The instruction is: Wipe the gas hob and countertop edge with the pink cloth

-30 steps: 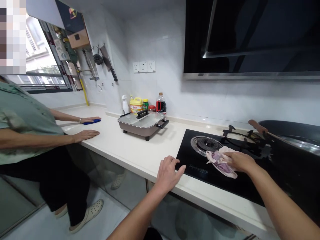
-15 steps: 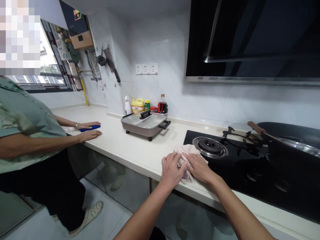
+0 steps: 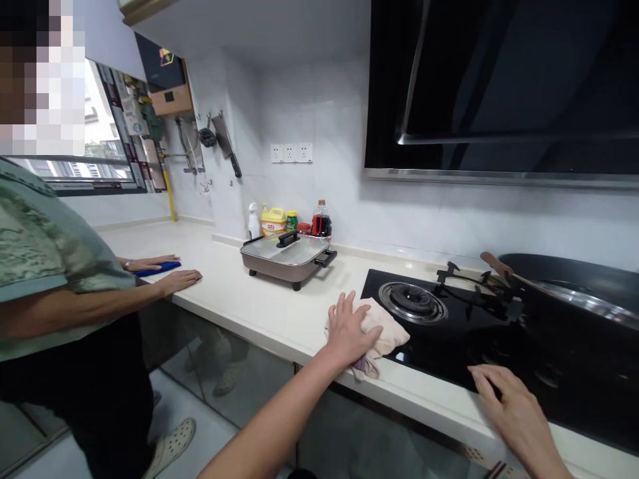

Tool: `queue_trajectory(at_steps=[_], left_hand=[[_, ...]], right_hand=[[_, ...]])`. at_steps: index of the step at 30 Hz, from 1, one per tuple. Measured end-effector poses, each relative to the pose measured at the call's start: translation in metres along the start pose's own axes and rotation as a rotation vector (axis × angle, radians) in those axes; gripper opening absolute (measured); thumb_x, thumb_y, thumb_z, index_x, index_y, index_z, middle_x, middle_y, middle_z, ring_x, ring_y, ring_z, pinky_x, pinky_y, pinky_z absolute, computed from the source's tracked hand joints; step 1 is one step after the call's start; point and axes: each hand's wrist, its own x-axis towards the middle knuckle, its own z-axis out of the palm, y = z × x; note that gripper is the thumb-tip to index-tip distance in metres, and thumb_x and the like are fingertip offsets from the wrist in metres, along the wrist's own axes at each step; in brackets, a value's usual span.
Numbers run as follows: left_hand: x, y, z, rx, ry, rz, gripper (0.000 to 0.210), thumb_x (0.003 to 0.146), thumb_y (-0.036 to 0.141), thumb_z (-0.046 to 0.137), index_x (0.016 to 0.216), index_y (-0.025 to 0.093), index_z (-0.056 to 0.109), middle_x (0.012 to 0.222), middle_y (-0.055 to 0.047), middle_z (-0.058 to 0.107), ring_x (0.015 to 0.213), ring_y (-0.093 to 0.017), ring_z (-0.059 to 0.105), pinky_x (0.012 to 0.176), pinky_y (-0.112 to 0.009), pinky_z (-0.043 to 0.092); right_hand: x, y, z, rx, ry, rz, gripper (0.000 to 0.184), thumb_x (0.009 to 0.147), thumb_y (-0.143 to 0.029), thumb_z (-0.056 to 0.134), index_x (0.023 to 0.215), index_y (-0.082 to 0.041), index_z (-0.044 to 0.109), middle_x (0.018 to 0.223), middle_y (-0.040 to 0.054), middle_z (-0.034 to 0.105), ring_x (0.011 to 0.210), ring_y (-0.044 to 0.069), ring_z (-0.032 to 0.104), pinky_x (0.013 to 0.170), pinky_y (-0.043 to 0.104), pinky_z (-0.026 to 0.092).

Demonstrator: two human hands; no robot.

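A pale pink cloth [image 3: 387, 329] lies crumpled over the counter's front part and the near left corner of the black stove [image 3: 439, 352]. My left hand [image 3: 349, 332] rests on the cloth with its fingers spread. To the right, my right hand [image 3: 514, 402] is apart from the cloth, over the stove's front edge, fingers loosely bent and holding nothing. The round left burner [image 3: 413, 301] is just beyond the cloth.
A lidded electric pan [image 3: 284, 266] stands on the white counter [image 3: 224, 279], with several bottles behind it. A wok [image 3: 589, 299] sits on the stove's right side. At left, a co-worker [image 3: 84, 266] has one hand on a blue cloth [image 3: 158, 269].
My right hand has let go of the cloth and moved right. My left hand's fingers have spread on the cloth. The co-worker's hand and blue cloth have shifted left.
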Motion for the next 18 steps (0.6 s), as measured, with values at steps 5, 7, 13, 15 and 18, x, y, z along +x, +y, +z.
queue_trajectory(at_steps=[5,7,13,15,18], left_hand=[[0.025,0.026,0.011,0.094,-0.379,0.021,0.078,0.089,0.08,0.045,0.152,0.034,0.054,0.173,-0.008,0.03,0.16,-0.046,0.009,0.121,-0.079,0.007],[0.026,0.028,0.017,0.15,-0.406,0.025,0.079,0.091,0.082,0.037,0.151,0.034,0.055,0.169,-0.008,0.036,0.16,-0.047,0.008,0.12,-0.08,0.006],[0.013,0.008,0.007,0.134,-0.413,0.053,0.071,0.091,0.079,0.042,0.147,0.039,0.059,0.165,-0.004,0.043,0.158,-0.044,0.017,0.122,-0.071,0.022],[0.015,-0.001,0.002,0.127,-0.424,0.04,0.072,0.089,0.081,0.045,0.147,0.041,0.059,0.166,-0.003,0.042,0.158,-0.042,0.019,0.122,-0.069,0.024],[0.032,-0.009,0.004,0.153,-0.414,0.002,0.076,0.089,0.084,0.043,0.15,0.041,0.055,0.171,-0.004,0.035,0.159,-0.043,0.018,0.122,-0.07,0.022]], right_hand=[[-0.004,-0.017,0.003,-0.068,-0.097,-0.067,0.041,0.099,-0.054,0.047,0.113,-0.028,0.075,0.121,0.0073,0.071,0.117,0.03,0.064,0.098,0.05,0.049],[-0.006,-0.022,0.002,-0.074,-0.085,-0.054,0.042,0.1,-0.053,0.045,0.112,-0.027,0.075,0.12,0.0079,0.071,0.116,0.029,0.064,0.097,0.05,0.05],[-0.019,-0.018,0.002,-0.072,-0.049,-0.056,0.044,0.101,-0.053,0.044,0.115,-0.025,0.075,0.126,0.0097,0.071,0.12,0.029,0.064,0.1,0.049,0.05],[-0.023,-0.012,0.002,-0.073,-0.062,-0.07,0.043,0.102,-0.053,0.044,0.116,-0.027,0.076,0.128,0.0082,0.071,0.121,0.028,0.064,0.101,0.047,0.049],[-0.026,-0.005,0.003,-0.089,-0.08,-0.12,0.041,0.1,-0.055,0.049,0.117,-0.029,0.077,0.128,0.0066,0.072,0.12,0.028,0.065,0.099,0.045,0.05]])
